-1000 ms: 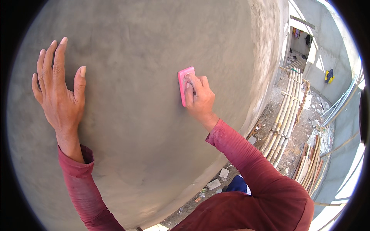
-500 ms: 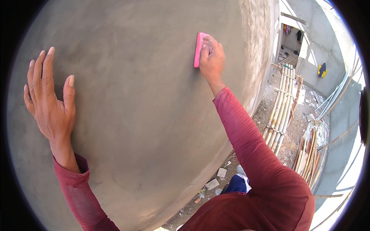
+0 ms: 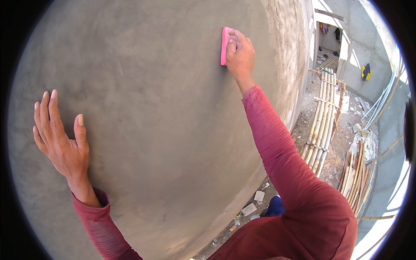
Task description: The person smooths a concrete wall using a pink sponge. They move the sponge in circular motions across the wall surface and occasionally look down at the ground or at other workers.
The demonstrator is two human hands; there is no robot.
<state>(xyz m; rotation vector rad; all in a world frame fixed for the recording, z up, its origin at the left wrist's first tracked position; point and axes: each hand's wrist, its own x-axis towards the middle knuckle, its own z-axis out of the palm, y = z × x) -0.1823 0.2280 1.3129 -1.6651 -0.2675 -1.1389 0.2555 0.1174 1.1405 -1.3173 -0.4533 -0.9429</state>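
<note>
A broad grey plastered wall point(image 3: 164, 143) fills most of the view. My right hand point(image 3: 242, 54) is closed around a pink plastering float point(image 3: 224, 47), a thin rectangular slab held against the wall's upper right. Its grip is mostly covered by my fingers. To the left and lower down, my left hand point(image 3: 65, 145) is open, fingers pointing up and thumb apart, against or very close to the plaster. It holds nothing.
Right of the wall's rough edge point(image 3: 286, 52) lies a bundle of bamboo poles point(image 3: 320, 121) on rubble-strewn ground. Further right are stacked wooden sticks point(image 3: 355, 177). A doorway point(image 3: 329, 41) and a yellow-and-dark item point(image 3: 366, 72) are at the back. Broken blocks point(image 3: 248, 209) lie by the wall's foot.
My left hand is lower on the wall and slightly further right. My right hand has moved a little upward with the pink float. The view has shifted slightly.
</note>
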